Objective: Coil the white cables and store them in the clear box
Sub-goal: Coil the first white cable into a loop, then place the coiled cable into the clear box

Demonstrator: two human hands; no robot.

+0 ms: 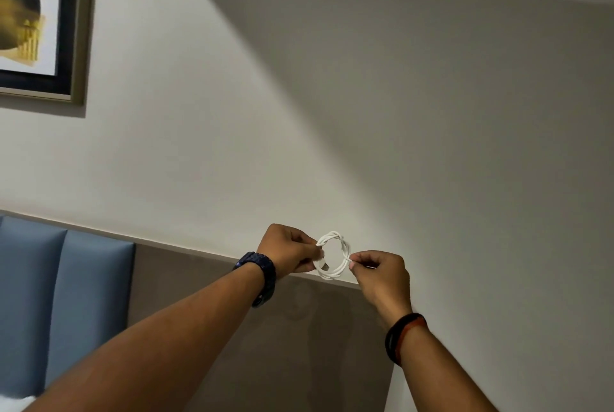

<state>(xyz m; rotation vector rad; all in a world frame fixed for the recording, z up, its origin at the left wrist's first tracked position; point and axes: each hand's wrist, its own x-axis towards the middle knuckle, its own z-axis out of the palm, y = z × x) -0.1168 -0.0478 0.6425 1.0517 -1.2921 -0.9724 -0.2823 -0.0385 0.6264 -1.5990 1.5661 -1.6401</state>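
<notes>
Hands — left, right | pinching coiled white cable between them

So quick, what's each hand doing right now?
Left hand: closed, pinching the left side of the coiled white cable.
Right hand: closed, pinching the coil's right side.

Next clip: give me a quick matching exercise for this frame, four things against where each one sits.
Things:
1. white cable coil
2. dark blue watch
3. black and red bands
4. framed picture

Places:
A. on the right wrist
B. on the wall, upper left of view
C. held up between both hands
D. on the left wrist

Pairs: 1-C, 2-D, 3-A, 4-B. The left hand and right hand each pinch one side of the coil.
</notes>
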